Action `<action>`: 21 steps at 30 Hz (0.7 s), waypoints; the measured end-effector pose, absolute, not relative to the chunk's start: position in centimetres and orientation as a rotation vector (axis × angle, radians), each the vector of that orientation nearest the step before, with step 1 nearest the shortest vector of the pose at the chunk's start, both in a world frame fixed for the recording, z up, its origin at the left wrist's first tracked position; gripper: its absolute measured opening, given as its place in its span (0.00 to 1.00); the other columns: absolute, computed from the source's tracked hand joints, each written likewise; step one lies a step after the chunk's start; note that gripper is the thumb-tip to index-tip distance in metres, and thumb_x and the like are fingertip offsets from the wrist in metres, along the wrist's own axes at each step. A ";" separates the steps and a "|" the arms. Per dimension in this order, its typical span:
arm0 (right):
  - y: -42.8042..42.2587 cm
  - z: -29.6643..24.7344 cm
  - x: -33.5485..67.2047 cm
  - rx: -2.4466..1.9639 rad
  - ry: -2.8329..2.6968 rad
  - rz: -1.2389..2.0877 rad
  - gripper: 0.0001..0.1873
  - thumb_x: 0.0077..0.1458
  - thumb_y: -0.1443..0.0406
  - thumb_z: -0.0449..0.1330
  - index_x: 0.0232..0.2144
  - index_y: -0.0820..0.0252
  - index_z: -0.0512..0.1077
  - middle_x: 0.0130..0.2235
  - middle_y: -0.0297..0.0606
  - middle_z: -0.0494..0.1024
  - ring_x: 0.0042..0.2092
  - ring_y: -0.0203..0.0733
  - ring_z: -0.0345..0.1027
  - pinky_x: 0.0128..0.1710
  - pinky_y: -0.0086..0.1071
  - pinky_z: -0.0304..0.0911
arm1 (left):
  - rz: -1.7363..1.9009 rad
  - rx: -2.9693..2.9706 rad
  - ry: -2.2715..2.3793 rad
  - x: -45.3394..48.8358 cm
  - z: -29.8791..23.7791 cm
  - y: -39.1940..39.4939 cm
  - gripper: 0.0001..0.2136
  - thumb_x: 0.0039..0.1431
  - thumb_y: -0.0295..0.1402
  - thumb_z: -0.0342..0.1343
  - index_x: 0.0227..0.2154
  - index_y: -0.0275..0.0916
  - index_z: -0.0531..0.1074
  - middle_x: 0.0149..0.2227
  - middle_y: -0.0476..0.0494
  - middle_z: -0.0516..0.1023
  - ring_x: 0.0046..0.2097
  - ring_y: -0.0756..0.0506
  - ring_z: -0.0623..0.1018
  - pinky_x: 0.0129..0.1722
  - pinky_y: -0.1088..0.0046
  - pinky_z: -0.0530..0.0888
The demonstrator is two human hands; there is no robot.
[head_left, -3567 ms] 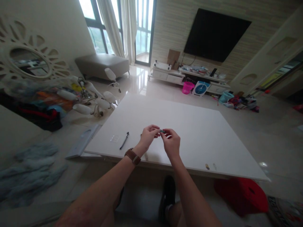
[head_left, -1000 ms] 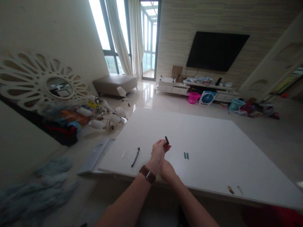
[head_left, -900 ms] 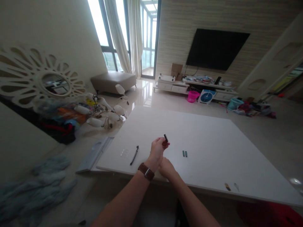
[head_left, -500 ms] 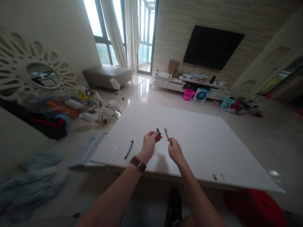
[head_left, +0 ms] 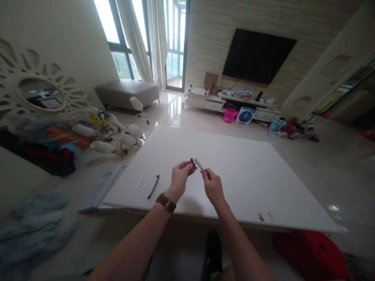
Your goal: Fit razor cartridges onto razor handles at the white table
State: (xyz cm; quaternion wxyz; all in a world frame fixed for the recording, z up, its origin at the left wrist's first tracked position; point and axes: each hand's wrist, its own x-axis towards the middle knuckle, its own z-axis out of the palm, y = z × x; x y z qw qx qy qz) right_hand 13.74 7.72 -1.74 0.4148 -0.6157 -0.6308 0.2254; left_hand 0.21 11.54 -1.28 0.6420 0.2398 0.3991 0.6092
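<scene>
My left hand [head_left: 181, 176], with a brown watch on its wrist, pinches a small black piece [head_left: 192, 160] over the white table [head_left: 231, 168]. A slim beige stick [head_left: 198, 164], shaped like a toothbrush, is gripped in my right hand [head_left: 213, 185]. Its far end is beside the black piece; whether they touch I cannot tell. To the left of my left hand lies a thin black rod [head_left: 154, 186] with a wider, pointed top. A small clear plastic piece [head_left: 141, 184] rests further left.
Near the table's front right edge lie a small yellowish-brown item [head_left: 260, 217] and a small clear one [head_left: 270, 216]. A red round object [head_left: 310, 251] sits below that edge. White lamp shades [head_left: 125, 138] stand left of the table, with grey cloth [head_left: 38, 226] on the floor.
The beige stick has come closer to the black piece and leans further left. The whole view has shifted slightly. Both hands keep their holds.
</scene>
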 end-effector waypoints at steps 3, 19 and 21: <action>7.3 -1.7 13.3 -1.558 -1.622 0.533 0.20 0.67 0.53 0.49 0.33 0.56 0.74 0.22 0.30 0.66 0.25 0.38 0.59 0.27 0.31 0.45 | 1.385 0.572 0.903 0.2 -1.2 11.2 0.11 0.45 0.28 0.65 0.34 0.30 0.77 0.32 0.39 0.81 0.32 0.47 0.81 0.38 0.71 0.75; 7.4 -2.4 12.5 -1.484 -1.542 0.709 0.20 0.66 0.54 0.50 0.34 0.58 0.76 0.21 0.29 0.65 0.26 0.38 0.59 0.27 0.31 0.48 | 1.363 0.659 0.997 -0.4 -0.5 10.5 0.07 0.47 0.26 0.63 0.32 0.31 0.75 0.28 0.41 0.80 0.30 0.47 0.81 0.34 0.73 0.75; 7.5 -2.5 12.4 -1.480 -1.540 0.719 0.20 0.66 0.53 0.50 0.35 0.59 0.76 0.21 0.30 0.65 0.26 0.39 0.59 0.27 0.31 0.49 | 1.361 0.657 0.993 -0.4 -0.4 10.6 0.07 0.47 0.25 0.63 0.32 0.31 0.75 0.28 0.41 0.80 0.30 0.47 0.81 0.34 0.73 0.75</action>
